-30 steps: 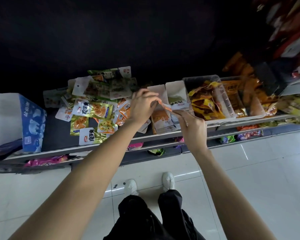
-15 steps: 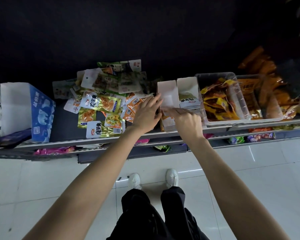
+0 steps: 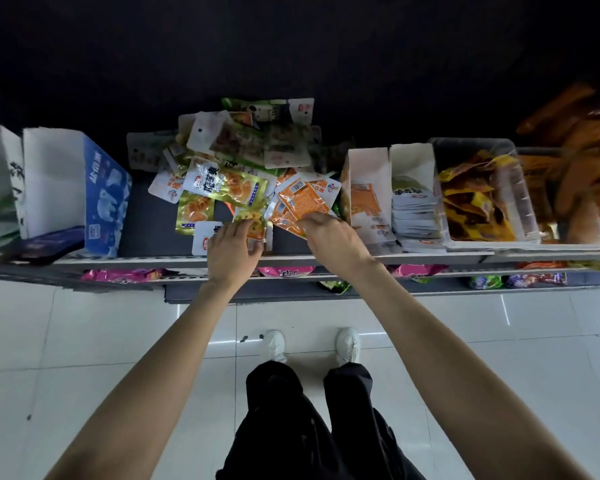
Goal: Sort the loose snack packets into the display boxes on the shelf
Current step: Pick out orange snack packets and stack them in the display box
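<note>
- While both my hands are down in the loose pile on the shelf [image 3: 174,259], the relation that matters is this: the orange packets [image 3: 300,202] lie just past the fingertips of my right hand [image 3: 329,237], and the display box [image 3: 368,199] that already holds orange packets stands just to the right of that hand.
- My right grip: fingers bent down onto the near edge of the orange packets, touching them. Whether the thumb has got under an edge, I cannot tell; it is hidden beneath the hand.
- My left grip: my left hand [image 3: 232,247] lies across a white-edged packet [image 3: 205,237] and a small yellow packet [image 3: 252,225], fingers bent loosely on top. I cannot tell whether it has a pinch on either.
- The right hand is plainly the nearer one to both the orange packets and their box, so I judge it should make the carry.
- The top orange packet lies flat, printed back upward, long axis running diagonally: its near end toward my right hand, its far end away and to the left.
- The packets in the box stand stacked with their long axis pointing away from me, so I expect I must turn the packet clockwise on the way over.
- Left of my left hand and beyond it the pile goes on: a big gold packet [image 3: 226,185], pale ones further back.
- Next to the orange box, further right, a second display box [image 3: 413,202] holds white packets.
</note>
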{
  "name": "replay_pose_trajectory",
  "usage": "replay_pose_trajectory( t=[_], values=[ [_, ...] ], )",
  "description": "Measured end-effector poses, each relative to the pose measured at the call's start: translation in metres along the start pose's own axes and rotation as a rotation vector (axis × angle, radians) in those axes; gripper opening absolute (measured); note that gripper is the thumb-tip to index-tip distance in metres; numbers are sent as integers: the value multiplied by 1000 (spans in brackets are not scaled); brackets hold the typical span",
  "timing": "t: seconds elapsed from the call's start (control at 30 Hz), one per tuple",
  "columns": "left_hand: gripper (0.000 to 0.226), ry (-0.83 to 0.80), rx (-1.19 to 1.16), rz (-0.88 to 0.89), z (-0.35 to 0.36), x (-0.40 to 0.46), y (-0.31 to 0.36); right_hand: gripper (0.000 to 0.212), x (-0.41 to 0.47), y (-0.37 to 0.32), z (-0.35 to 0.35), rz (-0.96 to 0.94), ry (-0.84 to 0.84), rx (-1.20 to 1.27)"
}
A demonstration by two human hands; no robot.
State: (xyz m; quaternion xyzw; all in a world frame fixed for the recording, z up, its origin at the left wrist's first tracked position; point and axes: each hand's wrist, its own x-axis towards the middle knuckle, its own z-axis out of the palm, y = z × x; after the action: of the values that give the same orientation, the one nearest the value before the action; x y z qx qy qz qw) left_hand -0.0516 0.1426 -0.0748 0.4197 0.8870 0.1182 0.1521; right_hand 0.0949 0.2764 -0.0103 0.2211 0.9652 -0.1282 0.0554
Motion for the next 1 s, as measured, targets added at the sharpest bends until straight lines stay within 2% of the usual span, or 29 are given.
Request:
replay_pose_trajectory(
  t=[0.1, 0.23, 0.33, 0.43, 0.5, 0.57, 0.6, 0.67, 0.73, 0.77, 0.83, 0.9, 0.97, 1.0],
  values=[
    [47, -68, 37, 20, 4, -3, -15, 48, 32, -3, 29, 148, -88, -79],
    [44, -89, 62, 46, 4, -1, -17, 77, 45, -4, 44, 326, -196, -134],
    [43, -86, 39, 27, -3, 2, -12, 58, 42, -8, 40, 308, -155, -186],
    [45, 17, -34, 53, -14, 5, -2, 36, 31, -13, 25, 260, -140, -239],
    [51, 41, -116, 148, -25, 9, 11, 35, 21, -14, 9, 217, -118, -292],
    [58, -31, -127, 295, -38, 15, 26, 38, 11, -14, -12, 176, -28, -305],
    [57, -75, -91, 363, -46, 17, 34, 37, 7, -12, -21, 174, 42, -261],
    [47, -107, -55, 426, -60, 21, 47, 27, -7, -4, -42, 200, 247, -4],
    [46, -187, -197, 356, -80, 22, 58, 17, -23, 7, -61, 242, 439, 296],
    [47, -257, -310, 321, -89, 20, 64, 15, -31, 13, -69, 270, 469, 432],
    [42, -417, -503, 308, -101, 17, 74, 22, -45, 23, -81, 384, 398, 767],
    [25, -515, -608, 335, -107, 14, 82, 31, -58, 33, -86, 483, 227, 1040],
    [18, -530, -619, 357, -109, 13, 89, 33, -69, 40, -86, 482, 185, 994],
    [17, -499, -581, 360, -107, 15, 93, 30, -74, 41, -84, 447, 225, 895]
  ],
)
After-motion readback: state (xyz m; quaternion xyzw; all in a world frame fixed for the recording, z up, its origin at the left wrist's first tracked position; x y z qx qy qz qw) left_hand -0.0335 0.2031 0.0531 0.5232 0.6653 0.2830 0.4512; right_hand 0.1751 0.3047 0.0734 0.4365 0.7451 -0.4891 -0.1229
